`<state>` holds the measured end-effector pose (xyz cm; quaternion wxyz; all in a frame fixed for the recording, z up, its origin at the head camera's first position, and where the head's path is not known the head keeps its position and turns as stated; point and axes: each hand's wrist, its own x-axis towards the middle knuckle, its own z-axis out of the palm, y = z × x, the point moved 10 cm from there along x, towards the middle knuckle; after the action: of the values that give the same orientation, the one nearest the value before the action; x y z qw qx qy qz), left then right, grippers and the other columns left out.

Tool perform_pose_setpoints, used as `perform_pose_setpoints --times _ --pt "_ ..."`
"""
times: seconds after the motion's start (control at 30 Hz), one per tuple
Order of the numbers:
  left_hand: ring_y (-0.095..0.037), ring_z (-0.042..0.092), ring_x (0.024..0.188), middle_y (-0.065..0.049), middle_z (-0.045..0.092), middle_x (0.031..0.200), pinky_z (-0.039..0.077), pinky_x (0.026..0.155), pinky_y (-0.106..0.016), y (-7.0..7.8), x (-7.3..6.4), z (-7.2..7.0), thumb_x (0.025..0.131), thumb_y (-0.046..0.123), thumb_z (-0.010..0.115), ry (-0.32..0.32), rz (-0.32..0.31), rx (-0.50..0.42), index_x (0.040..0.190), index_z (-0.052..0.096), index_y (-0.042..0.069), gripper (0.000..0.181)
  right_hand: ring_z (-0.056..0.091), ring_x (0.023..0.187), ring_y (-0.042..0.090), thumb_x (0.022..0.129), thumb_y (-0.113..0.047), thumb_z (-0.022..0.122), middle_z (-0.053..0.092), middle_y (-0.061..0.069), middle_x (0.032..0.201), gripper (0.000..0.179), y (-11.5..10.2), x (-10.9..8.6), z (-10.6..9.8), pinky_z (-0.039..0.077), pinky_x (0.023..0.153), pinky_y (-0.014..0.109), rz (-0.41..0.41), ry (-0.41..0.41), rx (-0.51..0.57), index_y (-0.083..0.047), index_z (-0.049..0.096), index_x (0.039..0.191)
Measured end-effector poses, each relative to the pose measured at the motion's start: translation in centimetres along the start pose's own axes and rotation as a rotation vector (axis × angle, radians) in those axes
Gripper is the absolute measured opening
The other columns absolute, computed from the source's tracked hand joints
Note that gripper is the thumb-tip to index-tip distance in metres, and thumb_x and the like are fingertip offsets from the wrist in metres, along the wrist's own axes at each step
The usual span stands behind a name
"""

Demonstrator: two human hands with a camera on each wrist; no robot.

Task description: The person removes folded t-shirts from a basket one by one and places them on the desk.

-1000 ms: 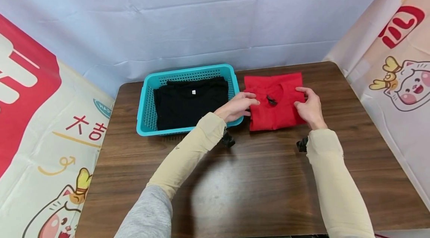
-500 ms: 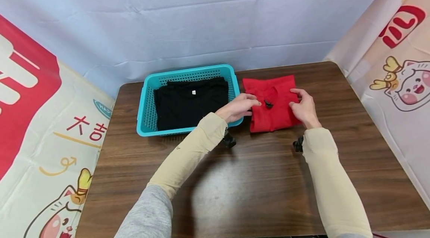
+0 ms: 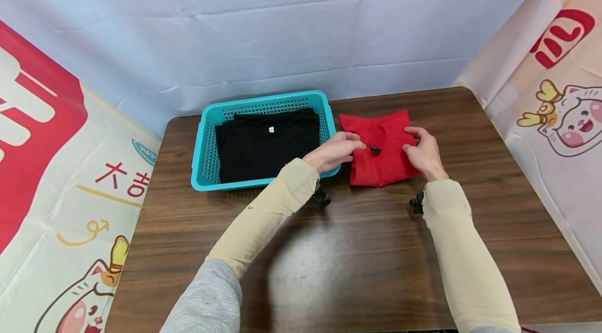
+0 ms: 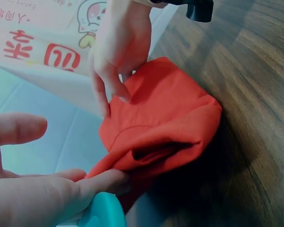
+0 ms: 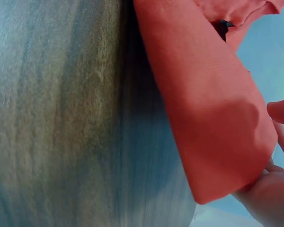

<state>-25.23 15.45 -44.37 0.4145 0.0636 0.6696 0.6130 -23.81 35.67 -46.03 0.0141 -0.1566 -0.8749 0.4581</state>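
A folded red T-shirt [image 3: 383, 152] lies on the table to the right of the basket, its round neckline up and a small dark patch inside the collar. My left hand [image 3: 331, 152] reaches over the basket's right end and holds the shirt's left edge; in the left wrist view one of its fingers [image 4: 19, 128] stands off the cloth. On the opposite edge my right hand [image 3: 425, 152] grips the shirt, thumb [image 5: 280, 111] above and other fingers partly hidden under the fabric. Seen from the left wrist, the red cloth bulges up in a loose fold.
A turquoise basket [image 3: 207, 165] stands at the back left, with a folded black garment [image 3: 268, 147] bearing a white label inside. The brown wooden table [image 3: 357, 270] ends against a pale curtain [image 3: 282, 24]. Printed cloths hang on both sides.
My right hand has shifted slightly left, drawing the red T-shirt's right side inward, so the shirt is narrower and its back edge nearer. My left hand has hardly moved.
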Motion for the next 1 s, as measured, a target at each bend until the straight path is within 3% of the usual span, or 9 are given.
perform_pose_setpoints --times 0.27,0.53,0.67,0.83,1.0 --pt "-0.027 0.033 0.142 -0.012 0.029 0.157 0.031 0.116 -0.041 -0.1 -0.1 -0.2 0.099 0.015 0.05 0.003 0.023 0.077 0.151 0.024 0.003 0.059 0.047 0.094 0.027 0.093 -0.007 0.05 0.046 0.024 0.136 0.048 -0.2 0.0 0.1 0.038 0.076 0.028 0.002 -0.014 -0.016 -0.005 0.046 0.141" --pt "-0.026 0.03 0.142 -0.009 0.026 0.158 0.033 0.115 -0.041 0.1 -0.4 -0.6 0.098 0.02 0.053 0.046 0.054 0.223 0.153 0.023 0.008 0.064 0.049 0.107 0.031 0.096 -0.012 0.05 0.045 0.023 0.141 0.048 0.0 -0.1 0.1 0.04 0.081 0.029 0.03 -0.022 -0.001 -0.006 0.044 0.143" --pt "-0.025 0.028 0.143 -0.005 0.025 0.159 0.033 0.115 -0.04 0.1 -0.6 -0.6 0.097 0.022 0.054 0.069 0.06 0.252 0.154 0.022 0.009 0.066 0.049 0.113 0.033 0.096 -0.014 0.05 0.046 0.023 0.142 0.048 0.2 -0.2 0.0 0.04 0.084 0.03 0.039 -0.015 0.001 -0.006 0.045 0.143" --pt "-0.024 0.027 0.145 -0.002 0.024 0.16 0.034 0.114 -0.039 0.3 -1.1 -0.6 0.097 0.023 0.056 0.077 0.059 0.301 0.154 0.023 0.011 0.068 0.048 0.12 0.037 0.096 -0.016 0.05 0.046 0.023 0.142 0.048 0.3 -0.3 -0.1 0.042 0.092 0.04 0.034 -0.005 -0.002 -0.005 0.045 0.142" --pt "-0.026 0.027 0.145 -0.003 0.025 0.159 0.036 0.113 -0.04 0.5 -1.7 -0.5 0.097 0.023 0.055 0.059 0.079 0.327 0.154 0.023 0.011 0.066 0.036 0.132 0.042 0.096 -0.017 0.05 0.039 0.026 0.145 0.047 0.1 -0.3 -0.5 0.034 0.105 0.054 0.012 0.021 -0.034 -0.002 0.046 0.141"
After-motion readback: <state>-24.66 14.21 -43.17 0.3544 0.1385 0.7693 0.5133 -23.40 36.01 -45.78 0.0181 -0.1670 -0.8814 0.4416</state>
